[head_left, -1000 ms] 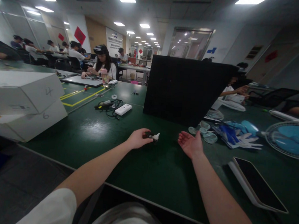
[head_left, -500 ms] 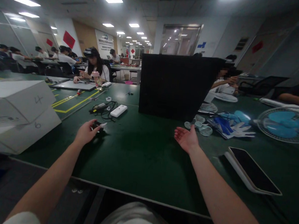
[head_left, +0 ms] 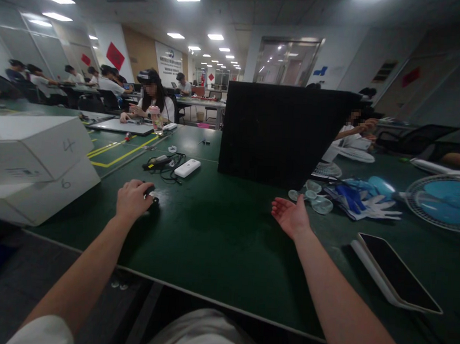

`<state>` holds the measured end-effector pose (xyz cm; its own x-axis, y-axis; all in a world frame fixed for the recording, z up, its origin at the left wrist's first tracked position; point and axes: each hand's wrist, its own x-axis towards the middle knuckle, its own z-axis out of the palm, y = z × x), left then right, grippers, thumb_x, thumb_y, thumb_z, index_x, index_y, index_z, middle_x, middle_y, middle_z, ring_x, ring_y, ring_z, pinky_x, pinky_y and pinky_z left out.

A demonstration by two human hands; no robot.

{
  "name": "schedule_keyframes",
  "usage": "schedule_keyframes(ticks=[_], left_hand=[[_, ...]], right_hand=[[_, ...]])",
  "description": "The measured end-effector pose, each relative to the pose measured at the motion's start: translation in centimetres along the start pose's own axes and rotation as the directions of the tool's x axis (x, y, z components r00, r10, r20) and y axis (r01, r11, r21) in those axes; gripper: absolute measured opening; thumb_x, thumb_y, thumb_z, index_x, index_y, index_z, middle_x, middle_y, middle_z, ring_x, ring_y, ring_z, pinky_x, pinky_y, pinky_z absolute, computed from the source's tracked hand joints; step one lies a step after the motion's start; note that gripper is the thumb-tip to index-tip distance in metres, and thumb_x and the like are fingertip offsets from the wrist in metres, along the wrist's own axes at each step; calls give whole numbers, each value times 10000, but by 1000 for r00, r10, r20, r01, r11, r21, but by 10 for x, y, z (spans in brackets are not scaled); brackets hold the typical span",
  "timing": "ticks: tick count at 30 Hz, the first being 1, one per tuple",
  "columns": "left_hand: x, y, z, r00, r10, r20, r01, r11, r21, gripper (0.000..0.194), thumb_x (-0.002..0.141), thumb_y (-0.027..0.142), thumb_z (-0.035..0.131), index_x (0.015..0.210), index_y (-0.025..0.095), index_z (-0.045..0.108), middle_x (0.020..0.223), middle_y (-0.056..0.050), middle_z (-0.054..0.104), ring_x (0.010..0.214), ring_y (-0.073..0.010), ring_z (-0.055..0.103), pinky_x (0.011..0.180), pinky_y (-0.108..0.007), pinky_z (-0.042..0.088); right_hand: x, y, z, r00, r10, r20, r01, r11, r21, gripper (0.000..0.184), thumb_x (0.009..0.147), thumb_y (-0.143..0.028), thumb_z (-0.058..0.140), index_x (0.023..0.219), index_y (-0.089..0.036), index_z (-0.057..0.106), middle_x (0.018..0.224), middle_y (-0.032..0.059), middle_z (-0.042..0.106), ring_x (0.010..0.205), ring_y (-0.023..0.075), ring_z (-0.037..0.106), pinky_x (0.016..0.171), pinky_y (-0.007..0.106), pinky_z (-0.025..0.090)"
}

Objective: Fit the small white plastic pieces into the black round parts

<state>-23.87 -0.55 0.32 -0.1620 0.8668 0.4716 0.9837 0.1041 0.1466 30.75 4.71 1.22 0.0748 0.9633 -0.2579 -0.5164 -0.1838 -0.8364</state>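
Observation:
My left hand (head_left: 131, 200) is closed on a small black object (head_left: 149, 190) just above the green table. A rounded dark end shows by the fingertips, but the fingers cover most of it and its kind is unclear. My right hand (head_left: 291, 217) lies palm turned inward on the right, fingers stretched and slightly curled, with nothing in it. Right behind its thumb sit several pale, translucent round pieces (head_left: 316, 198). Between the two hands the dark green tabletop (head_left: 211, 228) shows.
A tall black box (head_left: 279, 133) stands ahead of my hands. White boxes (head_left: 69, 183) are stacked at left. A white device (head_left: 187, 168) lies with a tangled black cable (head_left: 171, 171). At right are gloves (head_left: 368, 204), a blue fan (head_left: 442, 200) and a phone (head_left: 399, 270). People sit beyond.
The black object has turned in my left hand, and its white tip no longer shows. My right hand stays open in much the same place. The whole view has shifted slightly.

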Motion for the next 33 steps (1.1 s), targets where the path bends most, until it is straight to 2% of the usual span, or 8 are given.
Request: schedule_keyframes(ticks=[4,8,13,16,19,24,28,33], left_hand=[[-4,11,5,1000,-12,-25,11,999,-45,483,795,490,634,1210,257,715,1240,-120,570,1164,-342,531,1025,-470,439],[-4,18,14,995,-24,-94,13,992,-125,594,817,591,611,1278,221,668,1427,-137,479,1323,-358,460,1118,-476,386],[0,20,21,994,-16,104,41,968,-249,656,841,651,574,1305,192,635,1361,-137,567,1267,-320,550,1077,-428,446],[3,25,20,990,-8,144,52,953,-299,621,838,641,588,1254,185,652,1299,-125,618,1218,-303,585,1053,-413,467],[5,42,19,986,36,165,24,935,-354,572,840,622,606,1201,183,672,1253,-115,647,1188,-294,598,1044,-416,473],[10,102,26,960,172,221,-62,899,-433,428,869,502,636,1160,193,686,1184,-104,685,1111,-272,628,990,-404,501],[7,178,36,933,276,232,-117,840,-530,365,894,449,633,1150,195,694,1173,-99,692,1109,-254,629,986,-389,503],[-14,279,39,858,464,220,-221,721,-657,371,909,456,614,1162,196,694,1202,-99,685,1142,-250,618,1014,-401,501]], right_hand=[[1,0,-1,1000,-5,20,4,1000,7,669,974,-717,264,936,-195,681,769,120,738,658,223,687,604,353,567],[3,1,-2,1000,-12,22,12,1000,-5,673,972,-723,255,958,-203,683,777,119,744,663,228,693,607,363,570],[1,0,1,1000,-7,13,8,1000,-7,672,976,-716,257,930,-200,686,772,114,740,660,219,687,613,353,569],[-1,0,2,1000,-6,8,6,1000,-4,675,971,-723,272,913,-194,687,779,116,740,664,215,685,612,344,567],[-1,-1,3,1000,-1,-1,1,1000,-9,679,969,-727,270,922,-194,688,785,120,741,673,222,687,620,354,569],[0,-1,1,1000,1,-14,-1,1000,-3,682,965,-730,275,927,-195,695,808,128,746,687,232,693,621,364,574],[0,-1,0,1000,-5,11,5,1000,4,684,973,-720,270,911,-189,697,785,129,742,667,223,689,613,352,574],[2,0,-2,1000,2,25,-2,1000,3,701,973,-723,253,919,-184,698,773,130,741,657,221,692,617,353,573]])
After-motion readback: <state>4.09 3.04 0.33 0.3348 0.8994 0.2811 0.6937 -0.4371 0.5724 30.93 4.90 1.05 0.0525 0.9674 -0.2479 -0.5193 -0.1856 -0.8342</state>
